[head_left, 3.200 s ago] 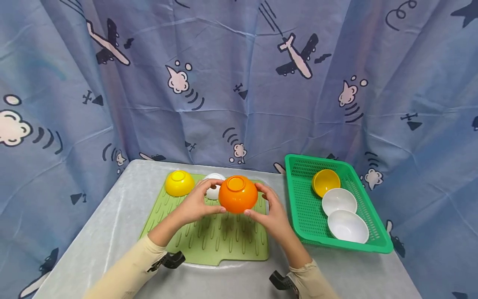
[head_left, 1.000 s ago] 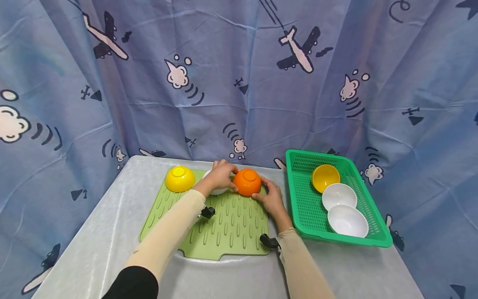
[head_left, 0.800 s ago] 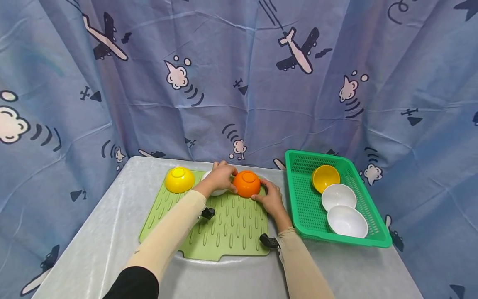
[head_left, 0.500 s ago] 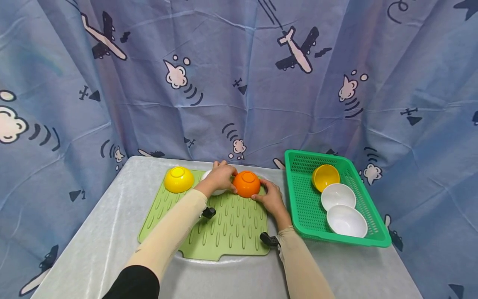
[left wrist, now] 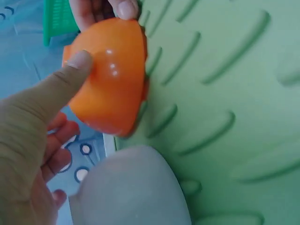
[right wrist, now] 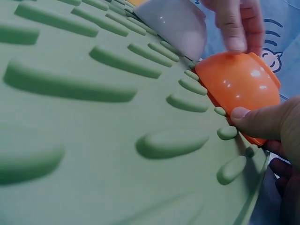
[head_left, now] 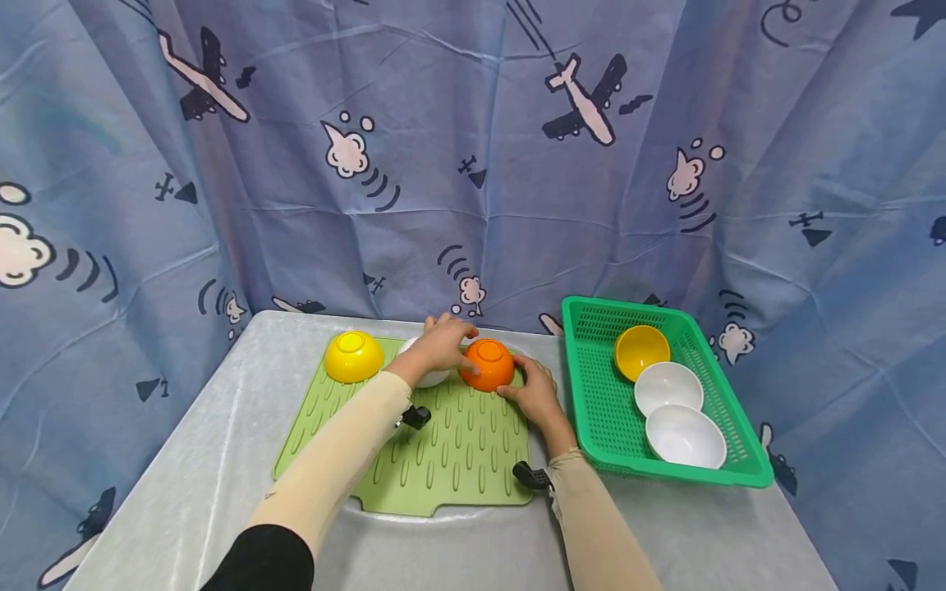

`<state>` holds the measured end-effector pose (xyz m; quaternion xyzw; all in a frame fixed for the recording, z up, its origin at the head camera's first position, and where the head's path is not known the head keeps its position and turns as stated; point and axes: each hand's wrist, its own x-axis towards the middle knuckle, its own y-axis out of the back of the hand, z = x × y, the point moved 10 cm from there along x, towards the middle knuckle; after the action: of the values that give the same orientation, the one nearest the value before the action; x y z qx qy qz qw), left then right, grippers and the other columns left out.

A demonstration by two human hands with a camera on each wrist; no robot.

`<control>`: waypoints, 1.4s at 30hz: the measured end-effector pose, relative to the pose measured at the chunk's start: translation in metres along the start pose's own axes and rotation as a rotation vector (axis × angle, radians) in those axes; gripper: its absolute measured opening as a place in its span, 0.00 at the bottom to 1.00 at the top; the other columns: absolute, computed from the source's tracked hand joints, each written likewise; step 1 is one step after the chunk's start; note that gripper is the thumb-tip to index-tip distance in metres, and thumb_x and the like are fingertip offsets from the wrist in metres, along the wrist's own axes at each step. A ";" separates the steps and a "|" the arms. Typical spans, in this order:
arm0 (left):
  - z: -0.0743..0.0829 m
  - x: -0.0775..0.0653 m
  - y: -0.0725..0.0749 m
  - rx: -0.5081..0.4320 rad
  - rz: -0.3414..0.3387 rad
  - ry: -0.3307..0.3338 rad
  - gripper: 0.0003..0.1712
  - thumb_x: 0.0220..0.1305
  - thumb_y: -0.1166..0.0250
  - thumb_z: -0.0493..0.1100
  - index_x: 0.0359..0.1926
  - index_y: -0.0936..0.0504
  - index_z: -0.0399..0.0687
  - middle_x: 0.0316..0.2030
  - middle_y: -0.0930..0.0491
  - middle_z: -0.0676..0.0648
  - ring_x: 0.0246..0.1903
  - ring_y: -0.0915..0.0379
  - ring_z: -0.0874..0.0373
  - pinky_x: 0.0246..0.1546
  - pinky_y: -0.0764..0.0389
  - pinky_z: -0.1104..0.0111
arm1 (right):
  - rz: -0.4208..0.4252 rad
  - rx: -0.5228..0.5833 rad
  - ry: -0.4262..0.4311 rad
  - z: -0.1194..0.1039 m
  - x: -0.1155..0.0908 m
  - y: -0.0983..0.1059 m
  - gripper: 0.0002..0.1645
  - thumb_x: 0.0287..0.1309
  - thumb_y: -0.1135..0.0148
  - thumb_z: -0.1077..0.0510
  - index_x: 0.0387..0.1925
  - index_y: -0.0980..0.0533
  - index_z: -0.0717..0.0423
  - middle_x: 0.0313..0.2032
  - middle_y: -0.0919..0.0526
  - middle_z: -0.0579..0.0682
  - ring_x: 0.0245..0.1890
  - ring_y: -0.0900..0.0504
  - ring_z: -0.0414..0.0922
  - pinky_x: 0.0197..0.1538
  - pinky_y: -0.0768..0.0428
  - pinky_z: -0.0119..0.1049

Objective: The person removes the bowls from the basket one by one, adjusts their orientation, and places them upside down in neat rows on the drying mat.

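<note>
An orange bowl (head_left: pixel 489 366) sits upside down at the far right of the green ridged mat (head_left: pixel 429 468). My right hand (head_left: pixel 539 397) holds its right side, the thumb (right wrist: pixel 251 121) at the rim and fingers behind, mostly hidden. My left hand (head_left: pixel 440 348) is at its left, fingers spread and loose. The left thumb (left wrist: pixel 65 77) lies over the bowl's side; whether it touches is unclear. Under the left hand an upturned white bowl (left wrist: pixel 136 187) is partly hidden in the head view. An upturned yellow bowl (head_left: pixel 355 359) stands at the mat's far left corner.
To the right, a green basket (head_left: pixel 680 476) holds an orange-yellow bowl (head_left: pixel 641 353) and two white bowls, one farther back (head_left: pixel 668 388) and one nearer (head_left: pixel 686 437). A patterned blue curtain (head_left: pixel 488 164) hangs behind the grey-white table (head_left: pixel 199 460).
The orange bowl, earlier held up in both hands, has come down onto the mat beside the white bowl. Over the last half second my left fingers have spread and loosened from it.
</note>
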<state>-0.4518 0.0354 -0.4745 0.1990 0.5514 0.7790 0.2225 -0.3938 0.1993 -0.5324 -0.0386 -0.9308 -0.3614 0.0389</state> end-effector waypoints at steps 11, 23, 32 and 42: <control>0.015 0.002 0.003 -0.067 0.037 -0.023 0.32 0.56 0.23 0.61 0.58 0.16 0.54 0.55 0.21 0.50 0.53 0.36 0.52 0.53 0.41 0.56 | -0.004 -0.022 0.013 -0.007 0.001 -0.009 0.45 0.54 0.22 0.55 0.71 0.30 0.60 0.69 0.28 0.61 0.71 0.36 0.62 0.70 0.45 0.61; 0.015 0.005 0.002 -0.094 0.033 0.008 0.27 0.57 0.23 0.59 0.56 0.15 0.59 0.54 0.21 0.52 0.55 0.36 0.52 0.53 0.41 0.55 | 0.025 -0.032 -0.011 -0.013 -0.007 -0.005 0.46 0.52 0.22 0.56 0.70 0.31 0.63 0.69 0.30 0.64 0.70 0.36 0.63 0.70 0.45 0.61; 0.011 0.006 -0.005 -0.121 0.040 0.051 0.28 0.55 0.22 0.59 0.57 0.15 0.60 0.50 0.24 0.52 0.53 0.37 0.53 0.53 0.43 0.55 | 0.146 -0.026 0.012 -0.049 -0.032 0.007 0.45 0.54 0.23 0.57 0.70 0.32 0.64 0.68 0.31 0.65 0.67 0.35 0.64 0.68 0.40 0.63; 0.011 0.004 -0.009 -0.160 0.041 0.054 0.29 0.56 0.23 0.59 0.58 0.15 0.59 0.51 0.24 0.52 0.52 0.38 0.53 0.53 0.44 0.56 | -0.011 -0.097 0.178 -0.126 -0.073 0.047 0.43 0.60 0.26 0.54 0.72 0.34 0.62 0.70 0.32 0.64 0.71 0.36 0.63 0.71 0.38 0.64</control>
<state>-0.4479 0.0490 -0.4797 0.1705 0.4889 0.8301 0.2067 -0.3108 0.1451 -0.4156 -0.0031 -0.9053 -0.4082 0.1173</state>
